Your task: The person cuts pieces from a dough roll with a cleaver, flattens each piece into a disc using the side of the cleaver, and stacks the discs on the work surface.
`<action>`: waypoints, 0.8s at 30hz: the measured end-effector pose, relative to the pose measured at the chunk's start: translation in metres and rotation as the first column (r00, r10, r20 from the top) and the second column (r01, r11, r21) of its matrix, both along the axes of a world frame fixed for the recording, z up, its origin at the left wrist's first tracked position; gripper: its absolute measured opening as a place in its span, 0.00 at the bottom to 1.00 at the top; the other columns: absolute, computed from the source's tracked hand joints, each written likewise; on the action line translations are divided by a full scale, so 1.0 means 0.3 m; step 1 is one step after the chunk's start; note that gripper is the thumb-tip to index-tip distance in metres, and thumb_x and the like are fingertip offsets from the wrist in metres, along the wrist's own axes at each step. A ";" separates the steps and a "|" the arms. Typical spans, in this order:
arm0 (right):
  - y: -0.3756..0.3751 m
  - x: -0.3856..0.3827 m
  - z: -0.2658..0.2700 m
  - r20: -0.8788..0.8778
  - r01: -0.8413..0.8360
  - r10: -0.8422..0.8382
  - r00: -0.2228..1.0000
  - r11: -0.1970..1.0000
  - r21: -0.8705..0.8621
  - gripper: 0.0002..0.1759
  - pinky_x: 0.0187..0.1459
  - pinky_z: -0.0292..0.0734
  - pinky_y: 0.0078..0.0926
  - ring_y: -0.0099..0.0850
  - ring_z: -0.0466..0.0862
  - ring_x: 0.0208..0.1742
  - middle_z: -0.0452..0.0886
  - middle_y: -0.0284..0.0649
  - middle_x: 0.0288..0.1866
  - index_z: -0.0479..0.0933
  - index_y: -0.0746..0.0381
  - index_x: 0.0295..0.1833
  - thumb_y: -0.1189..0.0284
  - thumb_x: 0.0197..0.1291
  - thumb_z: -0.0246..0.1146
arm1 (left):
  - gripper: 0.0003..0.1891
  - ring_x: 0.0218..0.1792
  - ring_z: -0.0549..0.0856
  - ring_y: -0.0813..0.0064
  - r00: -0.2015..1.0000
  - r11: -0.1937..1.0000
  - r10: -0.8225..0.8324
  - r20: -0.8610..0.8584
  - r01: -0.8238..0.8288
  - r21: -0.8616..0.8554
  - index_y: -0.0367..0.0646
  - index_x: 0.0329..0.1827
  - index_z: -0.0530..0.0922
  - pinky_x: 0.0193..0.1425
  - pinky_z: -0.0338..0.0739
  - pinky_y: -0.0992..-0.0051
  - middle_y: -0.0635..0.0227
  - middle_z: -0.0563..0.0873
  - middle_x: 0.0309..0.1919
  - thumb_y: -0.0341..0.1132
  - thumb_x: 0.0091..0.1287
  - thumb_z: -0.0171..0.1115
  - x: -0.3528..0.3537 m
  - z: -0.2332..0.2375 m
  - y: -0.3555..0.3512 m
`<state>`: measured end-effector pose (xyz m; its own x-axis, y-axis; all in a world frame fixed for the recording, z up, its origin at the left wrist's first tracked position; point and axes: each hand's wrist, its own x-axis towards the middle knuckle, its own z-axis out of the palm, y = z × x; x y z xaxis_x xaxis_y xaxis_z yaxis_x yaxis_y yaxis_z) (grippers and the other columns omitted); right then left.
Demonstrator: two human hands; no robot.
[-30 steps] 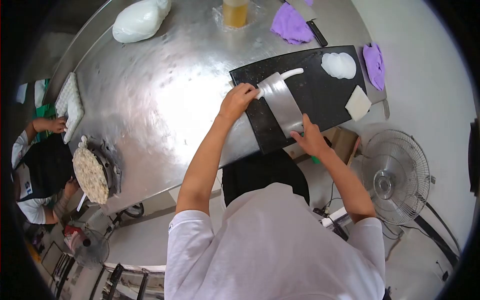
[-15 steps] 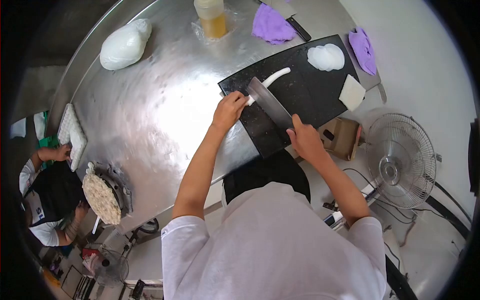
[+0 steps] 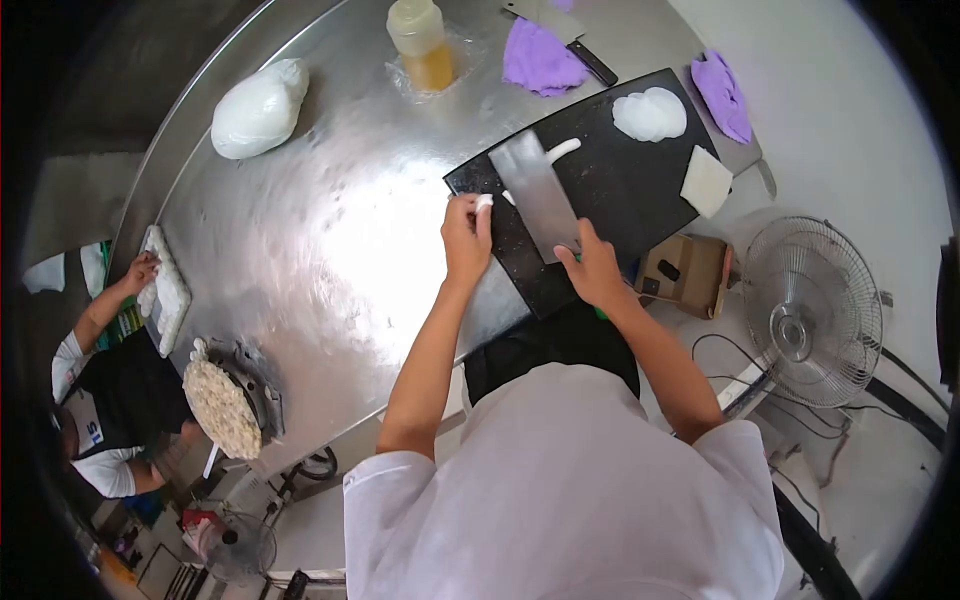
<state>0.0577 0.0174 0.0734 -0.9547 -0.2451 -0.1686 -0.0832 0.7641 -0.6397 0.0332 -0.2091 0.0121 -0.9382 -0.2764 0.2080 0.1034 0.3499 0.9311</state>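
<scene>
A broad-bladed cleaver [image 3: 538, 196] is gripped in my right hand [image 3: 596, 268], its blade tilted flat over the black cutting board [image 3: 625, 195]. The blade covers the middle of a white dough rope [image 3: 564, 150]; one end shows beyond it and a small bit shows on the near side. At the board's left edge, my left hand [image 3: 466, 240] pinches a small white dough piece [image 3: 484, 202] between thumb and fingers. A stack of thin white rounds [image 3: 650, 114] lies at the board's far right, with a pale square scraper-like slab [image 3: 706, 182] at its right edge.
Beyond the board lie a purple cloth [image 3: 543, 58] and a second knife [image 3: 592, 62]. A squeeze bottle [image 3: 421, 45] and a wrapped white bundle [image 3: 260, 110] stand farther back. At left, a co-worker's hand [image 3: 143, 272] touches a dough tray [image 3: 166, 292] near a filling-heaped bowl [image 3: 222, 410]. A fan [image 3: 800, 310] stands right.
The cleaver has tipped flatter over the dough rope. My left hand has drawn away from the rope with a small dough piece. The co-worker's hand has moved up over the tray.
</scene>
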 end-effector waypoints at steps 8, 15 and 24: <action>0.303 0.291 0.015 -0.030 0.480 -0.502 0.864 0.841 -0.249 0.19 0.43 0.80 0.40 0.45 0.87 0.39 0.86 0.52 0.42 0.72 0.67 0.55 0.68 0.68 0.69 | 0.10 0.36 0.84 0.65 0.894 0.894 -0.446 -0.044 0.447 0.029 0.41 0.44 0.86 0.46 0.79 0.68 0.63 0.88 0.40 0.23 0.61 0.72 0.057 0.089 0.273; 0.343 0.471 0.084 0.192 0.815 -0.794 0.577 0.544 -0.199 0.17 0.27 0.72 0.28 0.24 0.77 0.24 0.79 0.38 0.32 0.73 0.66 0.54 0.67 0.70 0.69 | 0.08 0.57 0.80 0.56 0.533 0.329 -0.613 0.584 0.844 -0.424 0.51 0.35 0.89 0.60 0.80 0.58 0.62 0.80 0.59 0.29 0.53 0.79 -0.103 0.164 0.440; 0.387 0.513 -0.048 0.190 0.834 -0.822 0.537 0.484 -0.265 0.17 0.28 0.72 0.28 0.26 0.79 0.24 0.82 0.39 0.30 0.76 0.66 0.53 0.67 0.68 0.71 | 0.40 0.68 0.75 0.56 0.520 0.073 -0.302 0.799 0.848 -0.524 0.54 0.59 0.84 0.66 0.79 0.49 0.63 0.75 0.62 0.37 0.36 0.90 -0.177 0.198 0.601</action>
